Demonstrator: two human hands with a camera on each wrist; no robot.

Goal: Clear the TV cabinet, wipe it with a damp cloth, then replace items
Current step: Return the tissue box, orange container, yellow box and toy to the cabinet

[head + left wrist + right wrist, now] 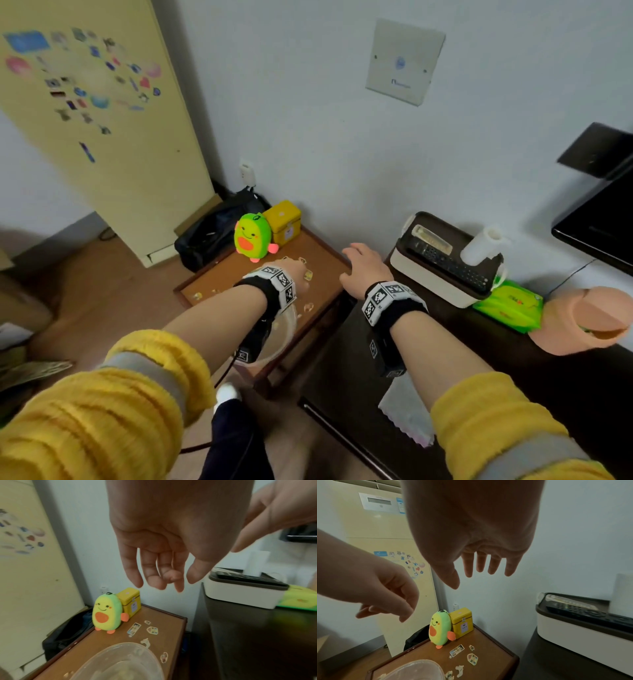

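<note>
left grip: fingers loose and spread, holding nothing, above the small brown counter | right grip: fingers straight and spread, holding nothing, beside the left | avocado plush and yellow tin: beyond and below both grips | clear bowl: under the left grip | white box with remote on dark TV cabinet: right of the right grip

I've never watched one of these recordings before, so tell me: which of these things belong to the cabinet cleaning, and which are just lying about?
Part of the job:
- dark TV cabinet
- white storage box with remotes, on it
- green tissue pack
- cloth
- clear basin
- avocado plush and yellow tin, on the side table
- left hand and right hand, both empty

Just lying about:
- black bag
- stickered cream unit
</note>
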